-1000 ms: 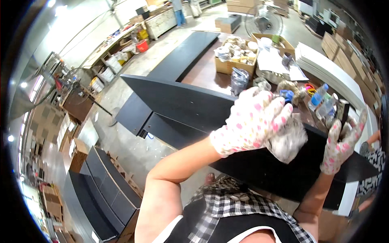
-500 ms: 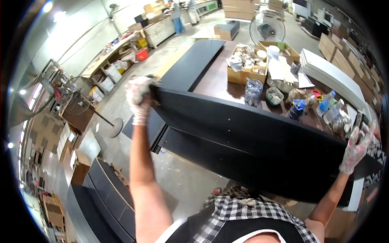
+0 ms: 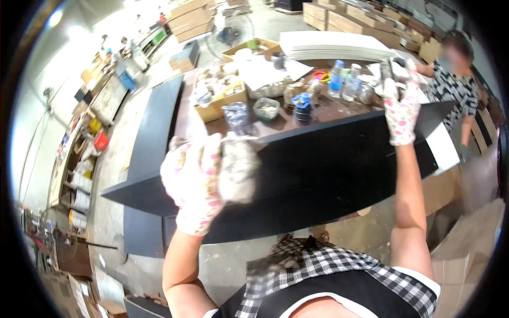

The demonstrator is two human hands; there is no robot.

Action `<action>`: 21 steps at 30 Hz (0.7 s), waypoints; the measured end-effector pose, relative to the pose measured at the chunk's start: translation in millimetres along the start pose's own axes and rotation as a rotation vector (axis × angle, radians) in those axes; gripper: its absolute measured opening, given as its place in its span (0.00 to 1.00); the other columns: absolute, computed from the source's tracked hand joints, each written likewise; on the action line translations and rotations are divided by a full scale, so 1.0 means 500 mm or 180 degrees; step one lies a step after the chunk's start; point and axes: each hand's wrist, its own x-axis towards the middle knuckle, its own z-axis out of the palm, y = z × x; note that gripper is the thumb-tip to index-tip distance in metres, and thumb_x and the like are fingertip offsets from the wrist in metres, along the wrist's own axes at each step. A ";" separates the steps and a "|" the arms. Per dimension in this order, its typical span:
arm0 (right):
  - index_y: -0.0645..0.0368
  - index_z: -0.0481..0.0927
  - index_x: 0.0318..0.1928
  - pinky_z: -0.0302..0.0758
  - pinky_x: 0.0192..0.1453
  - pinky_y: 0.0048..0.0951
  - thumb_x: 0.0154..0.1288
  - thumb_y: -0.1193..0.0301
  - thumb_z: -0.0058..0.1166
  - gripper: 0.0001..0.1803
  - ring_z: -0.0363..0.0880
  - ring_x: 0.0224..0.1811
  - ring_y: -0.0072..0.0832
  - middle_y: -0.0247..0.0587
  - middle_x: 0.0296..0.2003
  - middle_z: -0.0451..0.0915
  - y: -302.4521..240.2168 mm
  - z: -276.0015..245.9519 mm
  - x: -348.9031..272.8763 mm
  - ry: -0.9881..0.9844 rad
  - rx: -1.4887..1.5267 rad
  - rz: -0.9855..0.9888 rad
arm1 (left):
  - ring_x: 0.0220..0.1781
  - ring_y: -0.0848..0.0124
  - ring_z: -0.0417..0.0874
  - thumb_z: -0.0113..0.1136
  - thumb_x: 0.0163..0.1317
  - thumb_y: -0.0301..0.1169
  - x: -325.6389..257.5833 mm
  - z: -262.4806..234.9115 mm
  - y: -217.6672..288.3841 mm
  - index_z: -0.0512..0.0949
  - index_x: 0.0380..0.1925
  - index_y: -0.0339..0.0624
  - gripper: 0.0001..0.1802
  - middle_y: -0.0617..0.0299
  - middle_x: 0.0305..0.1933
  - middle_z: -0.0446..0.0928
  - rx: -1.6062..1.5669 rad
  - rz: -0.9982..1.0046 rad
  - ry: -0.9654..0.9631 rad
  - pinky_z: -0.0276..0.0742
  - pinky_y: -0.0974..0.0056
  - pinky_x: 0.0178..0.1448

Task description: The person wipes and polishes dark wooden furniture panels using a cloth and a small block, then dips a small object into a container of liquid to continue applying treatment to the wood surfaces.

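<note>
A long black panel (image 3: 328, 175) stands on edge in front of me, running from lower left to upper right. My left hand (image 3: 199, 180), in a white glove with pink dots, presses a crumpled grey-white rag (image 3: 238, 167) against the panel's top edge near its middle. My right hand (image 3: 401, 114), in the same kind of glove, grips the panel's top edge near its right end.
Behind the panel a brown worktable (image 3: 339, 108) carries a cardboard box (image 3: 220, 100), plastic bottles (image 3: 344, 82), cups and a stack of white boards (image 3: 339, 47). Another black panel (image 3: 156, 124) lies on the floor at left. A person in a checked shirt (image 3: 453, 87) stands at the far right.
My left hand has come back from the panel's far left end to its middle, with the rag under it. My view has swung to the right, and my right hand has stayed on the panel's edge.
</note>
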 end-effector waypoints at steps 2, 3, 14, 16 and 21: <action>0.60 0.59 0.71 0.76 0.52 0.30 0.68 0.69 0.55 0.34 0.75 0.51 0.30 0.45 0.57 0.73 0.024 -0.012 -0.001 0.0009 0.1201 0.0335 | 0.50 0.59 0.77 0.60 0.51 0.34 0.075 0.023 0.101 0.78 0.53 0.47 0.25 0.60 0.46 0.77 -0.0287 0.0302 0.0057 0.69 0.50 0.56; 0.60 0.59 0.72 0.75 0.52 0.29 0.67 0.70 0.55 0.35 0.74 0.51 0.28 0.44 0.59 0.72 0.038 -0.024 -0.003 0.0089 0.1783 0.0483 | 0.49 0.59 0.77 0.60 0.51 0.34 0.109 0.034 0.156 0.77 0.52 0.46 0.25 0.61 0.43 0.77 -0.0288 0.0407 0.0026 0.69 0.50 0.54; 0.61 0.61 0.69 0.80 0.32 0.28 0.75 0.65 0.46 0.27 0.79 0.43 0.28 0.46 0.62 0.70 0.362 -0.413 -0.050 0.1226 0.2515 0.1629 | 0.41 0.59 0.77 0.60 0.54 0.42 0.428 0.214 0.704 0.77 0.50 0.35 0.27 0.56 0.39 0.77 -0.0461 0.1333 0.0337 0.69 0.52 0.33; 0.60 0.61 0.69 0.79 0.33 0.29 0.75 0.64 0.46 0.27 0.78 0.38 0.27 0.45 0.62 0.68 0.416 -0.454 -0.098 0.1444 0.2245 0.1810 | 0.41 0.58 0.78 0.57 0.54 0.38 0.478 0.270 0.813 0.79 0.41 0.37 0.18 0.56 0.35 0.78 -0.0846 0.1213 0.0342 0.70 0.52 0.34; 0.60 0.63 0.68 0.77 0.31 0.27 0.73 0.63 0.50 0.28 0.77 0.30 0.23 0.41 0.49 0.77 0.493 -0.550 -0.207 0.1721 0.1923 0.2672 | 0.38 0.61 0.81 0.55 0.58 0.34 0.613 0.315 1.055 0.83 0.39 0.40 0.13 0.58 0.34 0.81 -0.1164 0.1655 0.0297 0.73 0.54 0.37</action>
